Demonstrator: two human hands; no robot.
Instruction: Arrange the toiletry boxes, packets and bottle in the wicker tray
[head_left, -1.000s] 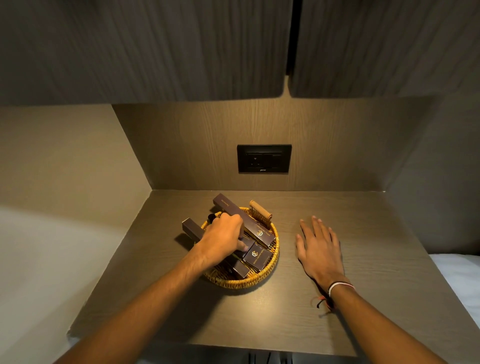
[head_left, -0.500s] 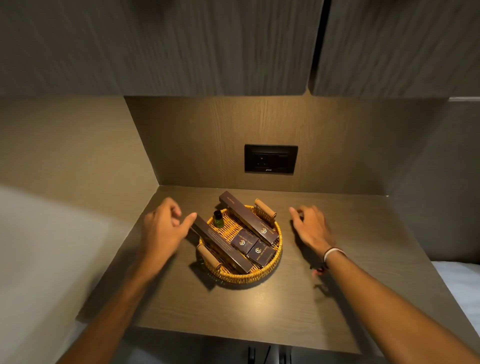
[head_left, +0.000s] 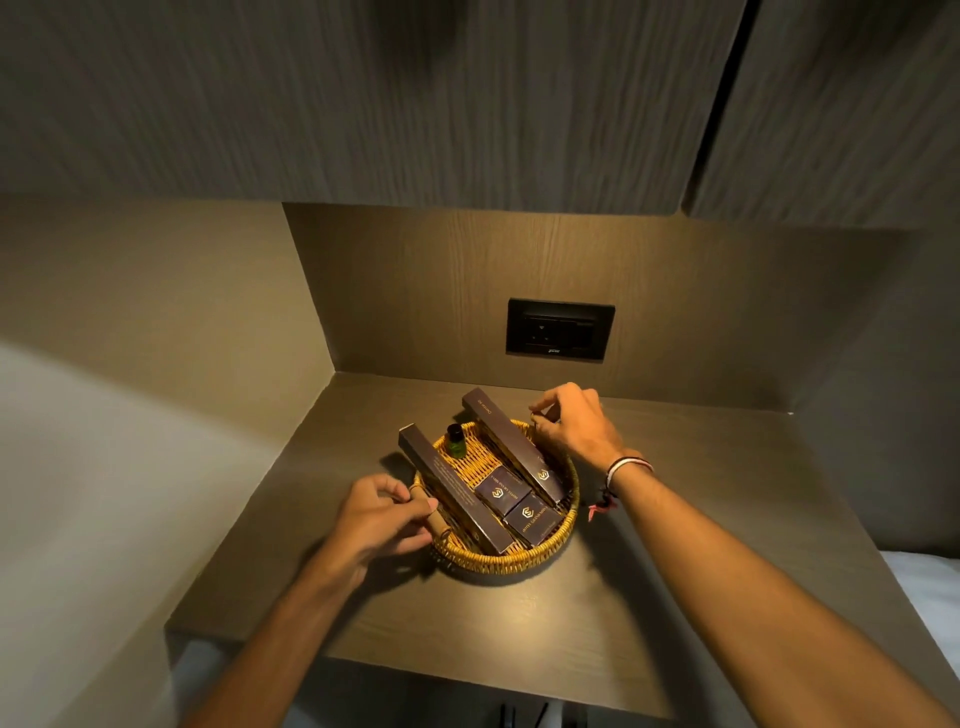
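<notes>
Sitting on the brown tabletop (head_left: 649, 597), the round wicker tray (head_left: 519, 561) holds two long dark boxes (head_left: 457, 493), two small dark boxes (head_left: 503, 491) and a little green bottle (head_left: 456, 441). The left hand (head_left: 374, 519) pinches a tan packet (head_left: 439, 525) at the tray's near-left rim. The right hand (head_left: 576, 426) curls its fingers at the far-right rim, and I cannot tell if its grip holds anything. A black wall socket (head_left: 560, 330) is behind.

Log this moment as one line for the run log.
left hand: on tan packet at tray's left rim | right hand: at back-right rim | wicker tray: boxes, green bottle inside
</notes>
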